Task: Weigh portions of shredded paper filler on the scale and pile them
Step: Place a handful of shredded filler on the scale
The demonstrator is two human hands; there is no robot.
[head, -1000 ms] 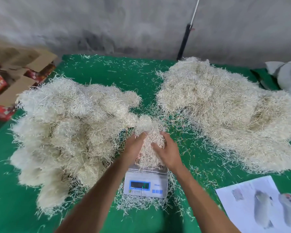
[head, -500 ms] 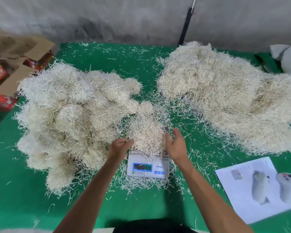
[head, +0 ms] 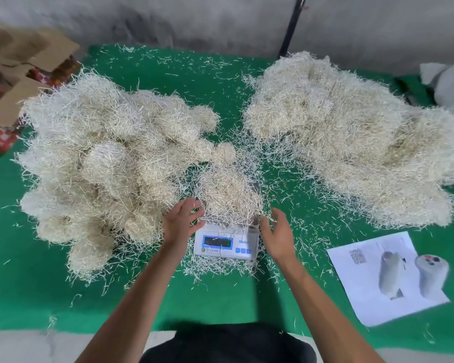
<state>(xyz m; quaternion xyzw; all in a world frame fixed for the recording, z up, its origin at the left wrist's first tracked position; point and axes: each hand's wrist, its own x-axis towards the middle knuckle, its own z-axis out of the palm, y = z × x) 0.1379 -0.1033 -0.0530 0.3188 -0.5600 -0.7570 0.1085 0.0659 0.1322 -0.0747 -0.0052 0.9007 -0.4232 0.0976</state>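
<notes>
A portion of shredded paper filler [head: 230, 197] is sitting heaped on the platform of a small white scale [head: 226, 243], which is standing on the green bench [head: 220, 297] at the near middle. The scale's blue-framed display is facing the person, but its digits are too blurred to read. The left hand [head: 180, 222] is hovering just beside the left edge of the portion, its grip wide, fingers spread and relaxed and holding nothing; whether the fingertips are brushing the strands cannot be told. The right hand [head: 278, 233] is hanging just right of the scale, palm turned inward, its grip likewise wide and empty, apart from the heap. A large pile of rounded clumps [head: 102, 158] is lying on the left of the bench, reaching right up to the scale's left side. A broader loose mound of filler [head: 351, 137] is spreading across the far right. Stray strands are littering the green surface between the two and around the scale. A printed sheet [head: 388, 276] showing a code mark and pale pictures is lying at the near right. Cardboard boxes [head: 19, 74] are standing beyond the bench's far left edge, and a dark pole [head: 290, 27] is leaning against the grey wall.
</notes>
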